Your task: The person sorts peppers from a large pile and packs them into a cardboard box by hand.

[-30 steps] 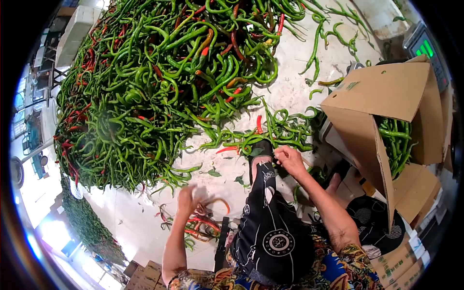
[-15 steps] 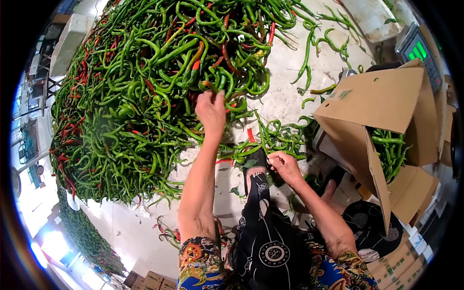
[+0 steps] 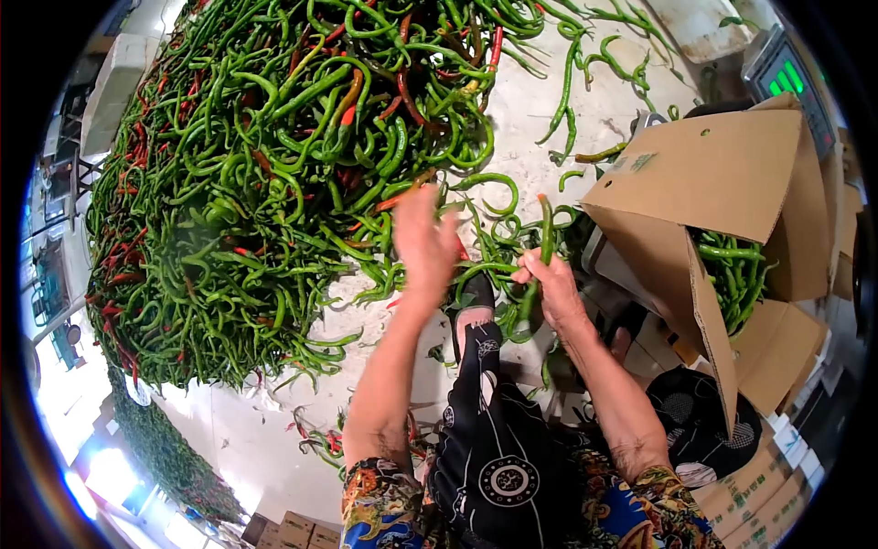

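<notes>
My right hand (image 3: 551,285) is closed around a long green chili pepper (image 3: 547,229), which stands nearly upright with an orange-red tip. More green pepper shows below that hand. My left hand (image 3: 425,245) is smeared by motion at the near right edge of a big pile of chili peppers (image 3: 265,183), mostly green with some red. An orange-red pepper lies close to its fingertips; whether the fingers hold anything is not clear. Loose green peppers (image 3: 498,240) lie on the floor between the two hands, just beyond my shoe (image 3: 476,295).
To the right stands an open cardboard box (image 3: 695,174) with green peppers (image 3: 732,274) inside. Behind it is a scale display (image 3: 788,78) with lit green digits. A white crate (image 3: 709,32) is at the top right. Flattened cardboard (image 3: 754,489) lies at the lower right.
My left hand has drawn back from the pile toward me. My right hand has risen slightly and now shows a green chili pepper standing up in its grip.
</notes>
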`<state>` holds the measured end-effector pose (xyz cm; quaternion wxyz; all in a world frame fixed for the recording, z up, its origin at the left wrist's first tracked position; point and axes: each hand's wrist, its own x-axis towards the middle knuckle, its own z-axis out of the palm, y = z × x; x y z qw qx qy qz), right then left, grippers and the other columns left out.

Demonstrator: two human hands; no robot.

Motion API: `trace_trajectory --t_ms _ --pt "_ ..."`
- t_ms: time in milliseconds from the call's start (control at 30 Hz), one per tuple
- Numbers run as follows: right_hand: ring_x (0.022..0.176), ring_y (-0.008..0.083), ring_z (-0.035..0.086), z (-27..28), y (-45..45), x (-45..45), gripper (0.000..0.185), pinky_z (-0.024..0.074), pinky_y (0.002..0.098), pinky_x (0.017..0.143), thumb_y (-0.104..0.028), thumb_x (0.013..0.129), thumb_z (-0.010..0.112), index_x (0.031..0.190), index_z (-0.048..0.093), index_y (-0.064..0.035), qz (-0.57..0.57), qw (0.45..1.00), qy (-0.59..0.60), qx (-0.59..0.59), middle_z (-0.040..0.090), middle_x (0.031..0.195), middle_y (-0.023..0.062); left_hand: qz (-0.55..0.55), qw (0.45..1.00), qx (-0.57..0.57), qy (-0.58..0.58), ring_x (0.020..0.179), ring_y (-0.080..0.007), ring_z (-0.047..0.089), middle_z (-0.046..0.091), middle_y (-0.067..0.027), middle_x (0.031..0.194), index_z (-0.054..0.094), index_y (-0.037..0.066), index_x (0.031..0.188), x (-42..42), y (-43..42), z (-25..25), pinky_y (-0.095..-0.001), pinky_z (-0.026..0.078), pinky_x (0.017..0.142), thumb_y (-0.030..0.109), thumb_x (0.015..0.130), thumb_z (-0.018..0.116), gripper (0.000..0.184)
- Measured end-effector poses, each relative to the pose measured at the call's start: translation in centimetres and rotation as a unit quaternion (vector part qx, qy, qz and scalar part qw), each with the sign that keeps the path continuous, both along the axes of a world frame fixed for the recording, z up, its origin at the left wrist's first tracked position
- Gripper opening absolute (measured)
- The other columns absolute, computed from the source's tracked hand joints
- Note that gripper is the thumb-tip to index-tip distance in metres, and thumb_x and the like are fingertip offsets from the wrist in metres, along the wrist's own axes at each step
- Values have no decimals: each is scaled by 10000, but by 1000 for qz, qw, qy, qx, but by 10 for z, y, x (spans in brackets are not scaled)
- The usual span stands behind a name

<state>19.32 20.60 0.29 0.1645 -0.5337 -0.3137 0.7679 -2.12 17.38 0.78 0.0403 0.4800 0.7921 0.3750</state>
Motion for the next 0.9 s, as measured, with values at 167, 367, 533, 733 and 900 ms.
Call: trace_trajectory --t_ms 167,367,533,733,900 --pt "674 91 522 -1 -6 4 214 432 243 638 -196 915 611 1023 603 -12 -31 999 35 -26 558 792 15 22 984 -146 99 901 -312 557 577 -132 981 609 39 1014 -44 -16 -43 -428 461 795 86 750 691 281" --pt "670 79 496 13 -11 -4 241 418 227 624 -189 888 661 1050 626 -14 -21 995 73 -59 557 812 8 -5 995 -28 -97 704 -230 566 557 -106 854 585 37 944 -27 -11 -6 -335 476 644 -13 689 652 268" --pt "708 69 491 38 1 -12 284 412 220 647 -166 880 668 1110 615 -8 -22 996 86 -33 559 841 -7 57 893 62 -442 794 -60 527 565 11 888 564 30 1060 -17 -21 65 -208 443 731 4 843 659 239" --pt "866 66 515 94 33 -22 491 443 220 813 -122 794 732 1242 558 -23 134 980 105 103 570 1033 -4 -61 897 -12 -437 786 -85 573 625 -16 912 557 30 1088 19 -16 97 -234 483 727 17 800 699 321" --pt "890 80 536 89 44 -14 365 443 264 823 -168 795 738 1104 606 -25 229 971 23 61 596 950 0 -48 802 -65 -592 807 -95 608 663 -46 941 621 21 1068 34 -4 81 -239 499 738 52 825 684 253"
